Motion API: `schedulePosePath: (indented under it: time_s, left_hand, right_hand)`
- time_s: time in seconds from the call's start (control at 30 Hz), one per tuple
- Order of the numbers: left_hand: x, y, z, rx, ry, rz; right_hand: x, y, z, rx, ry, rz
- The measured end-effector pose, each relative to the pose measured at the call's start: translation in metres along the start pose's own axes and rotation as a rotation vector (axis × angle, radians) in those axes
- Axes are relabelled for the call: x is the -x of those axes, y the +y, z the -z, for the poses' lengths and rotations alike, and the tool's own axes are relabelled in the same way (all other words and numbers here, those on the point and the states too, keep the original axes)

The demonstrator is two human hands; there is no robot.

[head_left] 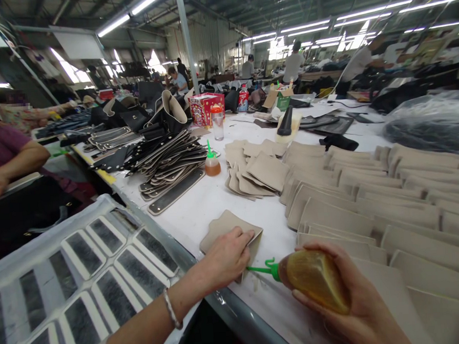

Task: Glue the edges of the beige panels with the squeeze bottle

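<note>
Beige panel (221,227) lay at the desk's (273,231) near edge, bottle (314,278) tipped beside it.
Remotely, I observed the left hand (228,254) bearing on the panel, apparently to steady it; I could not confirm a pinch. The right hand (355,294) grasped the bottle sideways, presumably feeding liquid toward its green nozzle (262,269).

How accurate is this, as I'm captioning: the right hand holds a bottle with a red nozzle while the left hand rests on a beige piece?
The nozzle is green, not red, as the head view shows. The right hand does hold the bottle, and the left hand rests on the beige piece.
</note>
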State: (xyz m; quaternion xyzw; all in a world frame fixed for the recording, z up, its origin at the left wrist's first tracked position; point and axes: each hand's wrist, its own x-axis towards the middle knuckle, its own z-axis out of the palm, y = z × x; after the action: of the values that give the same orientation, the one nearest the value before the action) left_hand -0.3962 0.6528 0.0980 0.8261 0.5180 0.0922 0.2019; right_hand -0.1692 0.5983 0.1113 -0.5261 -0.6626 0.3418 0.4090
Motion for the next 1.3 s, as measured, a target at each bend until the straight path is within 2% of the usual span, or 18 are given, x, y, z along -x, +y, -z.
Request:
schedulePosePath:
  time_s: [0.13, 0.33, 0.5, 0.73, 0.9, 1.07, 1.23, 1.3]
  left_hand:
    - [0.0, 0.002, 0.001, 0.004, -0.01, 0.004]
    - [-0.002, 0.001, -0.001, -0.031, -0.007, -0.007]
    - [-0.002, 0.002, 0.001, -0.027, -0.021, -0.001]
    - [-0.004, 0.002, 0.0, -0.018, -0.018, -0.017]
    - [-0.005, 0.0, 0.0, -0.005, -0.023, -0.015]
    - [-0.006, -0.003, 0.0, 0.014, -0.021, -0.026]
    - [-0.005, -0.004, 0.001, 0.048, -0.038, -0.018]
    - [-0.005, -0.004, 0.001, 0.05, -0.034, -0.01]
  right_hand:
    - [-0.002, 0.004, -0.001, -0.039, -0.053, 0.02]
    - [-0.01, 0.013, 0.002, 0.121, 0.023, 0.117]
    - [-0.008, 0.007, 0.001, 0.025, -0.079, 0.069]
    - [-0.027, 0.018, 0.014, 0.22, 0.055, 0.172]
    - [-0.023, 0.021, 0.012, 0.141, -0.061, 0.156]
    - [-0.028, 0.016, 0.016, 0.2, 0.023, 0.144]
    - [-0.025, 0.009, 0.017, 0.188, -0.058, 0.167]
    - [-0.025, 0.009, 0.018, 0.186, -0.044, 0.161]
